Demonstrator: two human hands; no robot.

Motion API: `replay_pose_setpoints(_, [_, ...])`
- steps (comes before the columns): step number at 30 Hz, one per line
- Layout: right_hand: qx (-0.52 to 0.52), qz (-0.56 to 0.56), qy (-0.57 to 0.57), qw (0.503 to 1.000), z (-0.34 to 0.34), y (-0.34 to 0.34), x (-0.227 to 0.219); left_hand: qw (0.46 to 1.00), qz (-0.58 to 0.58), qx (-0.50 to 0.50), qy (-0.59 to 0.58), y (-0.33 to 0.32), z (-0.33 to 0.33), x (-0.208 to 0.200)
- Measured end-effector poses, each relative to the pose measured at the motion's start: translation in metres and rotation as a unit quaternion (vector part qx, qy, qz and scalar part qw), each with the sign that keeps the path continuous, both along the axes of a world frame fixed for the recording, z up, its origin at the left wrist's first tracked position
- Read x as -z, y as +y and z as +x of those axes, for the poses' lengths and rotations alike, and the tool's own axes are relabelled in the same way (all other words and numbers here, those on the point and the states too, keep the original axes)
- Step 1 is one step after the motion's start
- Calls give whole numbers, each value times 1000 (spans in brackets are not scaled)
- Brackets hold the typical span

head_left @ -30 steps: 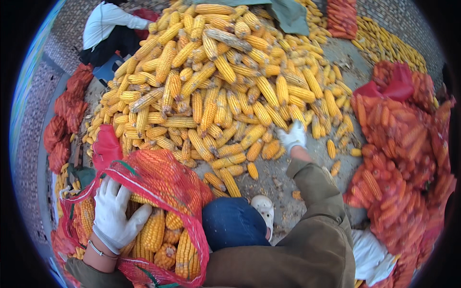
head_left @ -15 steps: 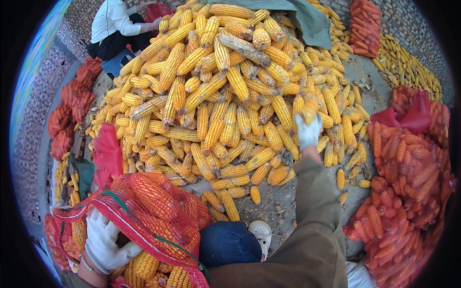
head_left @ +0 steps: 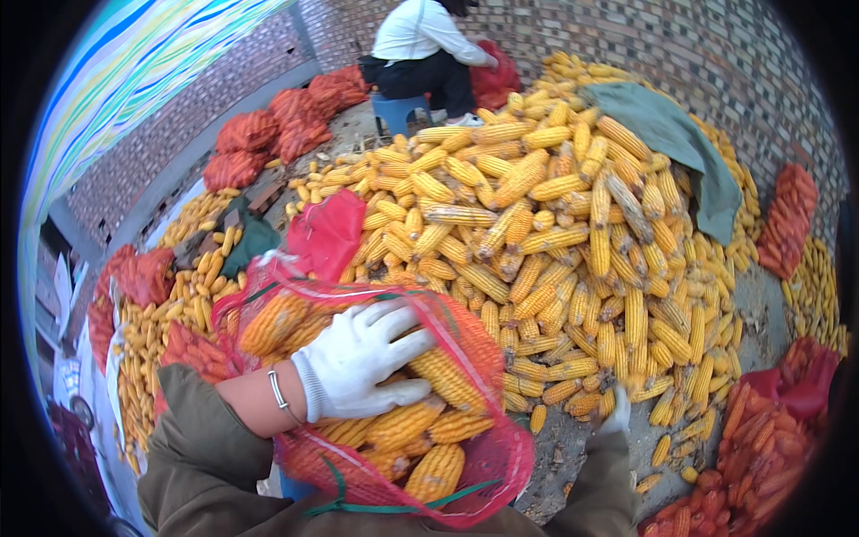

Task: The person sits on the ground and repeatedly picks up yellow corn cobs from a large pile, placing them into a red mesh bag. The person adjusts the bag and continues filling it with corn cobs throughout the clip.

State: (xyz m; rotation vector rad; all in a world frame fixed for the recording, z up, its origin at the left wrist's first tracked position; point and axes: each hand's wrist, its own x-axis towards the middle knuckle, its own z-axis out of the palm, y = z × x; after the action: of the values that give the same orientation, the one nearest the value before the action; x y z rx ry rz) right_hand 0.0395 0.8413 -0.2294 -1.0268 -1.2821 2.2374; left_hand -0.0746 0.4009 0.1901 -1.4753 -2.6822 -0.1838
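My left hand (head_left: 367, 358), in a white knit glove, rests palm down inside the mouth of a red mesh bag (head_left: 514, 474) close to my body. Its fingers are spread over yellow corn cobs (head_left: 434, 470) in the bag, none gripped. A green cord runs along the bag's rim. My right hand (head_left: 616, 410), also gloved, is low at the near edge of a big heap of corn cobs (head_left: 537, 242). Its fingers seem closed around a cob, blurred and partly hidden. A red cloth or bag (head_left: 327, 234) lies between the mesh bag and the heap.
Filled red mesh bags (head_left: 761, 447) stand at the right, with more (head_left: 295, 125) along the back left. A person (head_left: 420, 45) sits on a blue stool (head_left: 398, 109) behind the heap, handling a red bag. A grey-green sheet (head_left: 671, 134) covers part of the heap.
The view has swung left. My right hand has come back from the heap's middle to its near edge. My left hand has moved from the bag's rim onto the cobs inside.
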Motion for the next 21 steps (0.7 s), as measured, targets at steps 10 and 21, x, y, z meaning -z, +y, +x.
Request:
replay_pose_setpoints(10, [-94, 66, 337, 934, 36, -91, -281, 936, 17, -232, 265, -111, -6, -38])
replay_pose_setpoints(21, [-545, 738, 134, 374, -79, -358, -465, 923, 124, -364, -19, -142, -40, -67])
